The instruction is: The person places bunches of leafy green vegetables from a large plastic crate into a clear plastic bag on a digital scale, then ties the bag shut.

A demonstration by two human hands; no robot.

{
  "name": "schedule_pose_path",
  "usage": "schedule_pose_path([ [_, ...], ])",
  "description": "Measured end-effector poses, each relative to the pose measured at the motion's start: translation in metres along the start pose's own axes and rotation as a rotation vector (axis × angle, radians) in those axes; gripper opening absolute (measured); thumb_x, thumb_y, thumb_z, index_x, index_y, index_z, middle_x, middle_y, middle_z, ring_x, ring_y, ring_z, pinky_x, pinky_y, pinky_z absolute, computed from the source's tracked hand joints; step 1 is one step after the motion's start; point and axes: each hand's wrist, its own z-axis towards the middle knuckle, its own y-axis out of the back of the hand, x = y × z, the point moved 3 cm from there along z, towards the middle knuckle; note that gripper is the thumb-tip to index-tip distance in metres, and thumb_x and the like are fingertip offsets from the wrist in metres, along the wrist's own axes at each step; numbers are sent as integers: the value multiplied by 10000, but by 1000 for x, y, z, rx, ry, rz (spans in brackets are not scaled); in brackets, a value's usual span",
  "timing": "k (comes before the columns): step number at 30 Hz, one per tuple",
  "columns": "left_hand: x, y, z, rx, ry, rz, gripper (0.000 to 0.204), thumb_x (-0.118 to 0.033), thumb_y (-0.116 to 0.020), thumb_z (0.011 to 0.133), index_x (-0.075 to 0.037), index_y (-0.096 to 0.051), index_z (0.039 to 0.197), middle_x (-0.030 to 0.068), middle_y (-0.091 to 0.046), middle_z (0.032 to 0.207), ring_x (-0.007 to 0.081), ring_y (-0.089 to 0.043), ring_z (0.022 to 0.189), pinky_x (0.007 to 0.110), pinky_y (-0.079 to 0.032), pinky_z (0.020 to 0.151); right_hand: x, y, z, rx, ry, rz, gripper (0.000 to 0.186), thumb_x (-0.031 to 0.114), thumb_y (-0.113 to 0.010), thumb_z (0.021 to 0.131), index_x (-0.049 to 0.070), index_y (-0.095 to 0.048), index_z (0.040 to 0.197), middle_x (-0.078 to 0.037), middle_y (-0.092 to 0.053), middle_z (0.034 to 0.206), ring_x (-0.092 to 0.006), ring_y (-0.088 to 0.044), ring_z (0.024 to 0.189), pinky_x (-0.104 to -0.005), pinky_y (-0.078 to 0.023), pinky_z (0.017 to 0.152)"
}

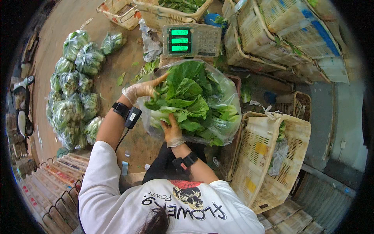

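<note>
A clear plastic bag [230, 91] full of leafy greens [189, 91] is in front of me, just on my side of a digital scale [191, 40]. My left hand [145, 89], in a thin clear glove, grips the greens at their left side. One of its digits stretches along the leaves, while the others are partly hidden. From below, my right hand [171, 130], also gloved, holds the pale stalks near the bag's lower edge. Its fingertips press into the bunch. The greens stick out of the bag on the left, with the film around their right side.
Several filled bags of greens [70, 97] stand on the floor at left. Stacked plastic crates [280, 29] rise at the far right, and a tilted crate [253, 156] is at near right. Another crate of greens [171, 17] sits behind the scale. More crates [58, 183] line the lower left.
</note>
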Motion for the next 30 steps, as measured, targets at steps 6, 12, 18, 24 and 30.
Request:
schedule_pose_path([
  [6, -22, -38, 17, -93, 220, 766, 875, -270, -767, 560, 15, -350, 1275, 221, -146, 1413, 385, -173, 1295, 464, -204, 1042, 36, 4, -52, 118, -241, -371, 377, 113, -636, 808, 76, -493, 1155, -62, -524, 1140, -178, -480, 1066, -358, -411, 904],
  [12, -27, -36, 12, -97, 307, 786, 726, -217, -764, 543, 59, -477, 1151, 217, -155, 1411, 407, -175, 1292, 468, -221, 1036, 74, -115, -116, 1129, 859, -2033, 828, 303, -757, 642, 40, -344, 1311, -178, -458, 1245, -293, -398, 1204, -440, -320, 983],
  [18, -24, -15, -15, -273, 113, 494, 674, -276, -757, 614, -56, -503, 1198, 174, -411, 1302, 317, -310, 1258, 391, -253, 1041, 88, -129, 21, 695, 682, -2807, 1145, 651, -700, 472, 145, -224, 1382, -190, -198, 1416, -378, -150, 1314, -612, -91, 1003],
  [24, 0, -23, -114, -939, 778, -112, 458, -283, -676, 758, 25, -562, 1077, 140, -599, 1019, 215, -573, 863, 295, -460, 795, 89, -118, 19, 691, 638, -2802, 1104, 708, -634, 503, 227, -199, 1396, -185, -171, 1432, -380, -150, 1314, -611, -99, 1000],
  [30, -50, -56, -101, -892, -79, -406, 296, -297, -587, 835, -38, -593, 976, 23, -551, 712, 115, -523, 638, 235, -438, 573, 84, -133, 12, 657, 520, -2825, 1094, 714, -620, 514, 232, -192, 1397, -174, -158, 1438, -382, -148, 1314, -618, -110, 1002],
])
